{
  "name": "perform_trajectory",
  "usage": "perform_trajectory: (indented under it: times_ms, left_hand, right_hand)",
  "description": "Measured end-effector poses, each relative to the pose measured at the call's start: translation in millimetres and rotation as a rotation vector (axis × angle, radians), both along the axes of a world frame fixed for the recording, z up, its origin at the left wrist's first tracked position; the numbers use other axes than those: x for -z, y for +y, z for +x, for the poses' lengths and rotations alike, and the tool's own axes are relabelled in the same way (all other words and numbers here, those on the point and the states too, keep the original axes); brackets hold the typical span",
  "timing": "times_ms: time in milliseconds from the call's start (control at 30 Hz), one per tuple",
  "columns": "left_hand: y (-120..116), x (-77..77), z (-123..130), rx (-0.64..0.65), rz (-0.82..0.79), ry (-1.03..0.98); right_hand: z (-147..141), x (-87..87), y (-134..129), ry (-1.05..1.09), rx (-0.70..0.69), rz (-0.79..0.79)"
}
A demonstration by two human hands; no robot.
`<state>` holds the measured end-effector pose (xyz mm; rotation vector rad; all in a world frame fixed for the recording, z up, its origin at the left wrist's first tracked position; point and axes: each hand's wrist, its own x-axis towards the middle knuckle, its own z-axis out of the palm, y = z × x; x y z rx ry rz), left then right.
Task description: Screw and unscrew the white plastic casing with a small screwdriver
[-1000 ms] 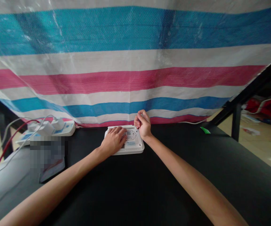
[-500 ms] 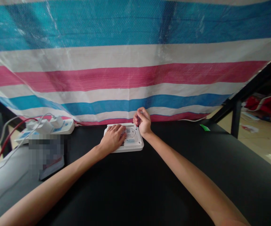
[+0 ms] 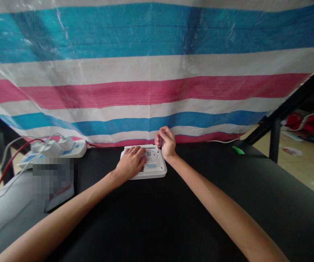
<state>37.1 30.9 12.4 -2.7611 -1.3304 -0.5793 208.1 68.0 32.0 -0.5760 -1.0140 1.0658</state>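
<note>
A white box-like device (image 3: 154, 168) with small vent holes and printed labels lies flat on the black table, near its back edge. Across the device's left part rests my left hand (image 3: 131, 160), palm down, its fingers lying flat on the surface. At the device's back right corner, my right hand (image 3: 167, 142) is closed around a slim, partly see-through tool with a reddish lower part (image 3: 160, 142). The tool stands roughly upright and its lower end meets the corner of the device. Most of its handle is hidden by my fingers.
A white and blue power strip (image 3: 79, 148) with plugs and cables stands at the back left. In front of it lies a dark, partly pixelated flat object (image 3: 60, 198). A green scrap (image 3: 238, 150) is at the back right. Striped sheeting (image 3: 151, 87) hangs behind the table (image 3: 151, 222).
The whole view has shifted slightly, with things sitting a little lower. Both hands keep their places at the device, and the tool shows a little more between the right fingers.
</note>
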Motion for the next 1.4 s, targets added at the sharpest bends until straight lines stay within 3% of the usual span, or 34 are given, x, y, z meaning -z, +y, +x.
perform_trajectory:
  times_ms: [1400]
  left_hand:
    - [0.7,-1.2,0.5,-0.017,-0.031,-0.037]
  right_hand:
    - [-6.2,3.0,-2.7,-0.028,0.017,-0.032]
